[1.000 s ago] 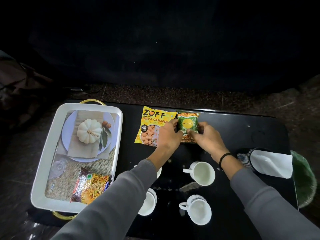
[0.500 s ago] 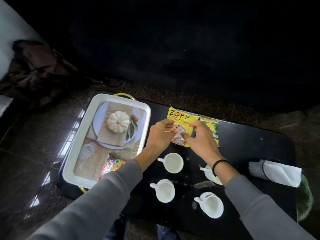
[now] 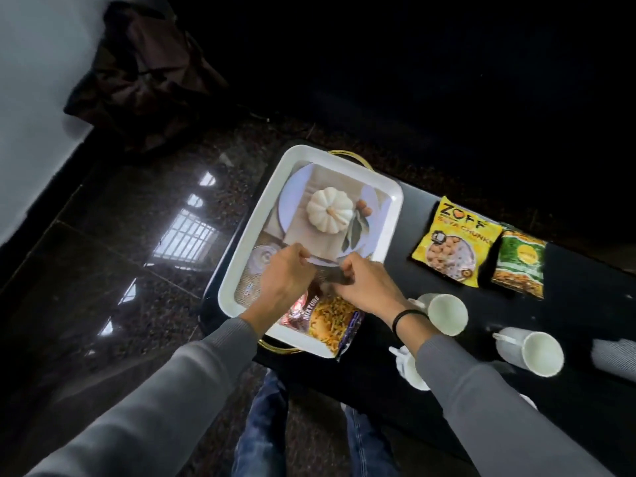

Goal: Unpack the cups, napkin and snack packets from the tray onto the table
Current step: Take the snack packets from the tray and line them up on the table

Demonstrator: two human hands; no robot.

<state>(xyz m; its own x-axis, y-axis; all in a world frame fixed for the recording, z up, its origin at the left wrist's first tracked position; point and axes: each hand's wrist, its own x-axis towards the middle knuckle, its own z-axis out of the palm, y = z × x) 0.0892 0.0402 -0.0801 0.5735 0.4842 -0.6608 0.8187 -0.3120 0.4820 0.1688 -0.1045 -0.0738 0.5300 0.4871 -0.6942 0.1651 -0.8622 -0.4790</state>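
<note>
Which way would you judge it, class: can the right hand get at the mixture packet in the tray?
Probably yes: the right hand hovers right over the mixture packet inside the tray, nothing between.

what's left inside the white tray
Inside the white tray, one mixture snack packet at the near end, overhanging the rim. Both hands, left hand and right hand, cover its top edge and part of the tray's printed floor.

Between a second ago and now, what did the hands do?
Both hands left the green packet beside the yellow soya chunks packet and moved to the tray, left hand and right hand now grasping the mixture packet. Cups stayed put.
</note>
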